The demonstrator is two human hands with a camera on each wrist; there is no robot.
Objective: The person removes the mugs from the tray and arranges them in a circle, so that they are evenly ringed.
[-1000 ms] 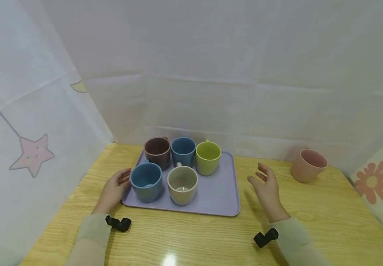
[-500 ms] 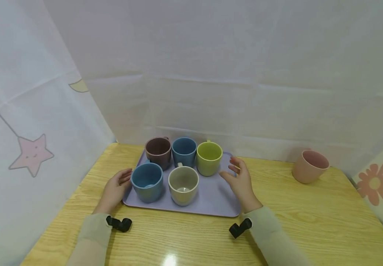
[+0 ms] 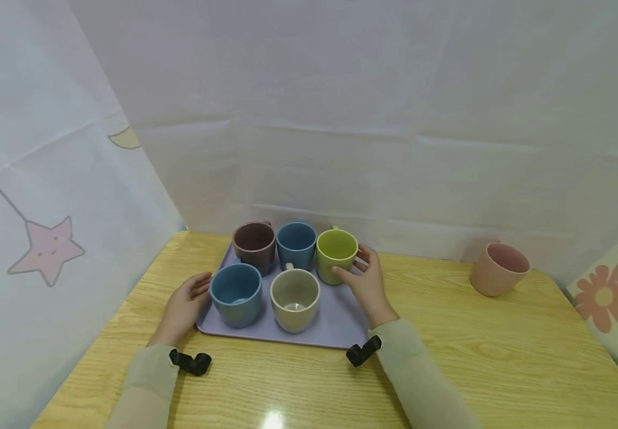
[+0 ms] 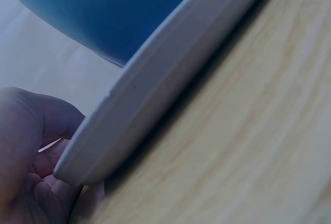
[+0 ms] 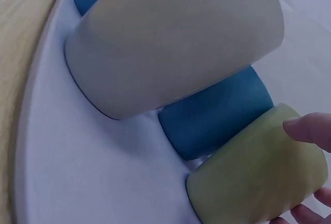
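Grip of the right hand (image 3: 367, 285) curved round the lime-green mug (image 3: 328, 263), thumb in front, fingers at its right side; how firmly was unclear. That mug stood upright on the lavender tray (image 3: 336, 317), whose left edge the left hand (image 3: 184, 301) touched, fingers loosely bent. Taking hold seemed the step; next probably called for a snug pinch, sparing the rear blue mug (image 3: 295, 255) alongside.

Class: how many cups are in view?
6. On the tray: maroon cup, rear blue cup and green cup behind; front blue cup and cream cup nearer. Pink cup: on the table, right.
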